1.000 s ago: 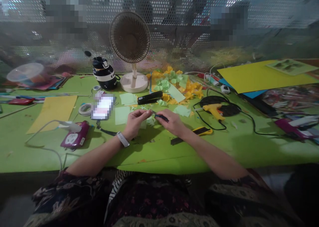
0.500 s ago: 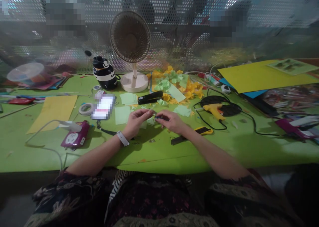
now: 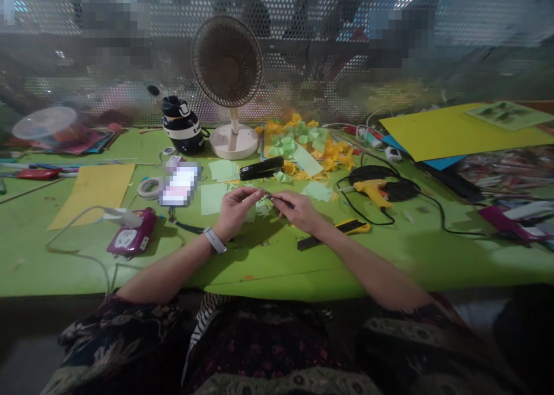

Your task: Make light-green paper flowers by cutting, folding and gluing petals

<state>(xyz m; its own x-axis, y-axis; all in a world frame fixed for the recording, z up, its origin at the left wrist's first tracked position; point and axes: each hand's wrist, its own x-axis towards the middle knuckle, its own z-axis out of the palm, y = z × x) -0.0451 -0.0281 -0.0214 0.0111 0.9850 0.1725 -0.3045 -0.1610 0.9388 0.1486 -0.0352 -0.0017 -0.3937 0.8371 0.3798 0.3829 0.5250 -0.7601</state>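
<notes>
Left hand [image 3: 237, 211], pinched, contents indistinct, faces right hand [image 3: 300, 211] above the bench [image 3: 277, 268]. Right grip holds a slim dark tool [image 3: 269, 196].

The dark item [image 3: 269, 196] in the right hand [image 3: 299, 211] is mostly hidden, the phone [image 3: 179, 186] blurred.

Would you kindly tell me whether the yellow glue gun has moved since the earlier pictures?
No; against the fan base, the yellow glue gun lies in the same place, turned the same way.
</notes>
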